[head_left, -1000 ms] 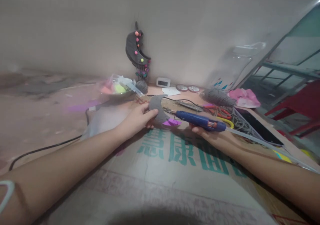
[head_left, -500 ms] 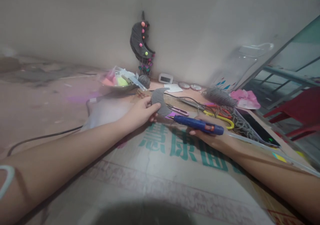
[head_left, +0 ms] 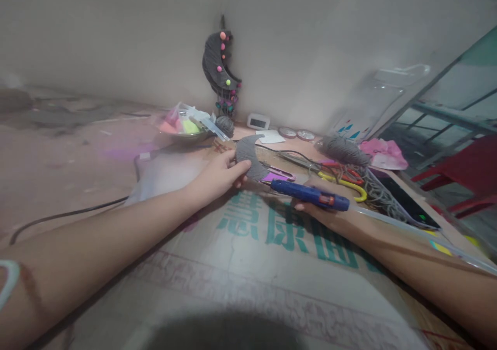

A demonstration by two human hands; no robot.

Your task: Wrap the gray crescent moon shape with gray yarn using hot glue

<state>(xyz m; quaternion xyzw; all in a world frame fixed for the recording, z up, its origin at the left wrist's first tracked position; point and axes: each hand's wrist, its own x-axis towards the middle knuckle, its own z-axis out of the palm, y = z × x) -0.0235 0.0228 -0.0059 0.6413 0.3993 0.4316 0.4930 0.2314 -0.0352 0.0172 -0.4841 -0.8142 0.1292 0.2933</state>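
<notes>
My left hand (head_left: 228, 170) pinches a grey yarn-wrapped crescent moon (head_left: 249, 156) by its left edge, thumb on the front. In my right hand (head_left: 320, 207) lies a blue glue gun (head_left: 306, 193), its tip pointing left. The tip is close to the crescent's lower point; whether they touch I cannot tell. A clear glue stick (head_left: 392, 222) runs out of the gun's back end along my right forearm. Behind the gun lie a pink craft knife (head_left: 280, 171) and yellow-handled scissors (head_left: 347, 184).
A larger grey crescent (head_left: 213, 62) with coloured pompoms hangs on the wall. Along the back are a bowl of pompoms (head_left: 180, 125), a small digital clock (head_left: 258, 121) and a grey yarn skein (head_left: 344, 149). A phone (head_left: 404, 197) lies right; a black cable (head_left: 70, 213) runs left.
The view has shifted very slightly. My hands keep the same hold on the crescent and the glue gun, with hardly any movement between them.
</notes>
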